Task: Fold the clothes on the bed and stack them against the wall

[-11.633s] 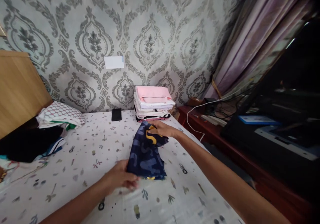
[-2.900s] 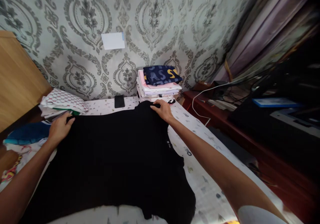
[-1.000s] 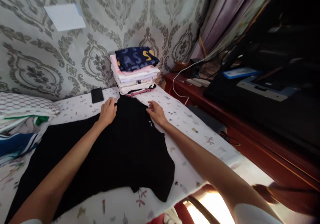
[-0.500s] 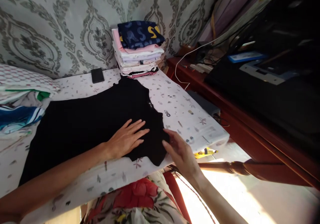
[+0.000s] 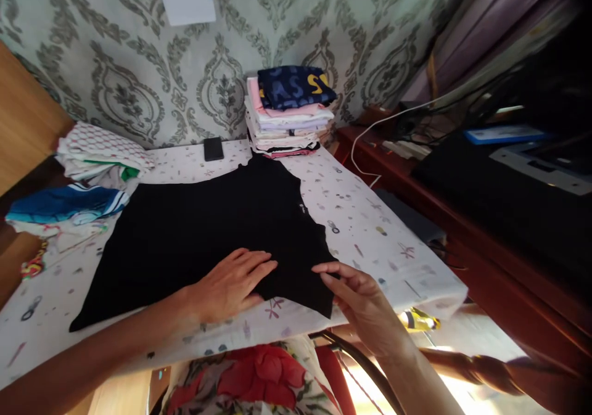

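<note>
A black T-shirt lies spread flat on the patterned white cloth, its neck toward the right and its hem toward the left. My left hand rests on the near side of the shirt, palm down, fingers stretched out. At the shirt's right end, my right hand has thumb and forefinger drawn together on the edge of the near sleeve. The other fingers of that hand are curled and partly hidden.
Behind the shirt stands a stack of folded clothes, with a dark phone to its left. Crumpled clothes lie at the left. A reddish wooden desk borders the right side, and a white cable hangs from it.
The view has shifted, so the bed's contents appear farther right and lower. My right thumb and forefinger have come closer together at the sleeve. My left hand remains flat on the shirt.
</note>
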The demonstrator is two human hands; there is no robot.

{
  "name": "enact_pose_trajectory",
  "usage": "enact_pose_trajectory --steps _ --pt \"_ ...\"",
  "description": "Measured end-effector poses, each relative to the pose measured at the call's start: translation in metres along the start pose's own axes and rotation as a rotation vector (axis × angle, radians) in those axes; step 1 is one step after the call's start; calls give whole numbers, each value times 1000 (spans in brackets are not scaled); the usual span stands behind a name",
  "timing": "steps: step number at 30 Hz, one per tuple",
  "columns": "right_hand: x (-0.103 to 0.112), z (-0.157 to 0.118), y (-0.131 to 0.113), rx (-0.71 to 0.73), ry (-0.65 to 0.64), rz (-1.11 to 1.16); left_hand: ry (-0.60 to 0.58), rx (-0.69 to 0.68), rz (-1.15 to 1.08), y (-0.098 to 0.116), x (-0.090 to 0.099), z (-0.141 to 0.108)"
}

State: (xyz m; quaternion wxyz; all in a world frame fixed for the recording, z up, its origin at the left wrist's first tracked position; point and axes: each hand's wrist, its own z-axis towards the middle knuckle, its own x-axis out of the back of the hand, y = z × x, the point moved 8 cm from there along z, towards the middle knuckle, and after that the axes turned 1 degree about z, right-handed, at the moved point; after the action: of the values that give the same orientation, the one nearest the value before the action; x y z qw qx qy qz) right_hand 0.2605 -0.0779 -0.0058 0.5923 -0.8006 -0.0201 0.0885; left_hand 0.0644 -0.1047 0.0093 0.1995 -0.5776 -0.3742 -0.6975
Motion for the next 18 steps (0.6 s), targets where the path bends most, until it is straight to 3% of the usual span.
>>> enact_pose_trajectory --steps 3,6,15,18 --pt "1 4 -3 -4 16 -15 43 109 181 -16 2 -27" --pt "5 7 -1 -22 37 -54 7 203 324 -33 7 -58" --pt "20 8 14 -118 1 -174 -293 650 477 -93 45 -152" --pt "25 7 14 -137 -6 -141 -192 715 444 -114 59 -185"
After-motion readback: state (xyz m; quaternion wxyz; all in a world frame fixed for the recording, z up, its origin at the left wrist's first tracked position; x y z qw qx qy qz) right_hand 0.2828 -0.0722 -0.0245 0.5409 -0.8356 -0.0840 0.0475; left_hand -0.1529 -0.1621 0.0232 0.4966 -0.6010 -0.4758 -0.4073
